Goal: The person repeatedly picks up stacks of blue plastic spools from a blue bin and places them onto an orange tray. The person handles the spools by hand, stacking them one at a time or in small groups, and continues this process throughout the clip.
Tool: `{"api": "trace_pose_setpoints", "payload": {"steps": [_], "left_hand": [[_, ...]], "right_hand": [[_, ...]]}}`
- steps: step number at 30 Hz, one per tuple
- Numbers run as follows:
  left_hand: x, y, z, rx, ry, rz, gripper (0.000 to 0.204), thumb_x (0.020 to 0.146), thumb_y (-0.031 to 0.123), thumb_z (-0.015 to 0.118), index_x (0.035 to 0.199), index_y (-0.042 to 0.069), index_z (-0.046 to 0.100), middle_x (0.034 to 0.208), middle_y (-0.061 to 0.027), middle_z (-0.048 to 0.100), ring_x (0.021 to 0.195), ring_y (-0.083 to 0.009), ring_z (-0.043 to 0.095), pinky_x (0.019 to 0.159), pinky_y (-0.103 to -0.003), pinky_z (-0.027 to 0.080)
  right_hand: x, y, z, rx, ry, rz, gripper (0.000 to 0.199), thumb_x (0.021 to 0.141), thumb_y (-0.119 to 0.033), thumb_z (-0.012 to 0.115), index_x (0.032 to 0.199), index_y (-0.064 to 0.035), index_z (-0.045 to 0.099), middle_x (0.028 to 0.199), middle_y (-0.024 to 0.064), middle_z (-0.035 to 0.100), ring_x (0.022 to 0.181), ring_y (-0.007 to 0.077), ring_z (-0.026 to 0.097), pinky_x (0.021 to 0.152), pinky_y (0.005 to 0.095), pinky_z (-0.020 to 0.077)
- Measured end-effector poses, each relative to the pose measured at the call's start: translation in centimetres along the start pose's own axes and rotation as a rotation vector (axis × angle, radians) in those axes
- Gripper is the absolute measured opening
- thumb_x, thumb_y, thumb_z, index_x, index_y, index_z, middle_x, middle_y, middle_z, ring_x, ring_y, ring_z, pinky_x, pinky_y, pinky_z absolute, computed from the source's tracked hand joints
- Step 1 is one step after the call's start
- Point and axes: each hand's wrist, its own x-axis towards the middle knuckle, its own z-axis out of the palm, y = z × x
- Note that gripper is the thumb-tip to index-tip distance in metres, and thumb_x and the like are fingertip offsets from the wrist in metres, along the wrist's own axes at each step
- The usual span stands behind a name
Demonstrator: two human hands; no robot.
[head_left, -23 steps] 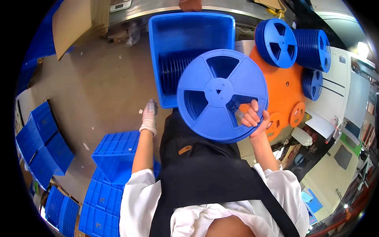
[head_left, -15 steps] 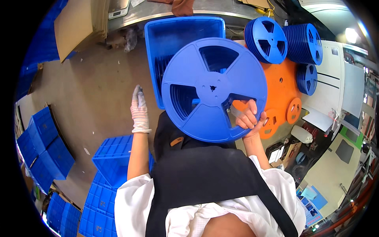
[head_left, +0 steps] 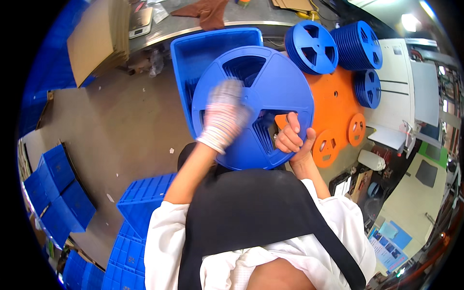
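Observation:
A large blue plastic reel (head_left: 285,82) with wide openings faces up in front of my body. More blue reel edges show through its openings. My right hand (head_left: 294,137), bare, grips its right rim, fingers hooked through the lower-right opening and thumb outside. My left hand (head_left: 224,113) wears a pale glove with a striped cuff. It is over the left part of the reel, beside the hub, and its fingers are smeared by motion. Behind the reel stands a blue bin (head_left: 217,36) with dark reel edges inside.
Stacks of blue reels (head_left: 314,48) stand on an orange round board (head_left: 333,92) at the right. A metal table (head_left: 164,24) with a scale (head_left: 140,30) runs along the far side. Blue crates (head_left: 145,193) sit lower left, cardboard sheets (head_left: 94,43) upper left.
My left hand has swung from the left, away from the reel, onto its face. The reel has turned and shifted slightly left, with my right hand still gripping its rim.

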Motion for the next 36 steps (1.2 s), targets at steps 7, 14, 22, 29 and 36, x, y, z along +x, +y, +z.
{"api": "trace_pose_setpoints", "payload": {"steps": [7, 14, 22, 29, 36], "left_hand": [[-7.8, -11.3, 1.2, 0.235, 0.073, -0.334, 0.055, 0.096, 0.042, 0.046, 0.13, 0.0, 0.053, 0.134, -0.0274, 0.05, 0.126, -0.0452, 0.045, 0.107, -0.051, 0.035], [-3.1, -0.8, -0.2, -0.906, -0.295, -0.595, 0.094, 0.081, 0.039, 0.071, 0.152, 0.002, 0.023, 0.135, -0.0288, 0.051, 0.129, -0.0384, 0.048, 0.105, -0.039, 0.039], [-7.6, -5.5, -7.5, -2.346, 0.0, -0.838, 0.073, 0.084, 0.037, 0.061, 0.138, -0.006, 0.038, 0.122, -0.0196, 0.055, 0.107, -0.0308, 0.054, 0.103, -0.04, 0.043], [-10.1, -7.0, -9.8, -2.508, 0.191, -0.681, 0.068, 0.088, 0.041, 0.056, 0.14, -0.001, 0.041, 0.133, -0.0238, 0.05, 0.11, -0.0321, 0.054, 0.104, -0.04, 0.045], [-11.7, -7.7, -8.7, -2.611, 0.294, -0.6, 0.07, 0.093, 0.044, 0.049, 0.145, -0.001, 0.034, 0.135, -0.0233, 0.046, 0.126, -0.0376, 0.048, 0.112, -0.044, 0.038]], "right_hand": [[0.6, -1.1, -0.8, 0.055, 0.073, -0.093, 0.033, 0.09, -0.036, 0.066, 0.093, -0.0116, 0.045, 0.058, -0.0052, 0.04, 0.049, 0.0056, 0.039, 0.052, 0.0236, 0.0311], [4.7, 3.3, 2.6, -0.253, 0.162, 0.049, 0.048, 0.09, -0.04, 0.066, 0.117, -0.004, 0.051, 0.084, 0.0065, 0.061, 0.076, 0.02, 0.061, 0.072, 0.0342, 0.0476], [3.9, 1.6, 0.4, -0.451, 0.692, 0.001, 0.041, 0.095, -0.028, 0.06, 0.123, 0.0011, 0.054, 0.09, 0.0086, 0.063, 0.085, 0.0228, 0.061, 0.081, 0.0359, 0.0491], [3.9, 1.9, -2.4, -0.242, 0.769, -0.063, 0.035, 0.1, -0.041, 0.049, 0.098, -0.0071, 0.058, 0.068, 0.0009, 0.048, 0.064, 0.0144, 0.045, 0.064, 0.0302, 0.0411], [5.1, 2.2, -5.3, -0.182, 0.633, 0.014, 0.034, 0.101, -0.04, 0.048, 0.096, -0.0073, 0.057, 0.064, 0.0004, 0.043, 0.057, 0.0126, 0.039, 0.058, 0.0285, 0.0357]]}}
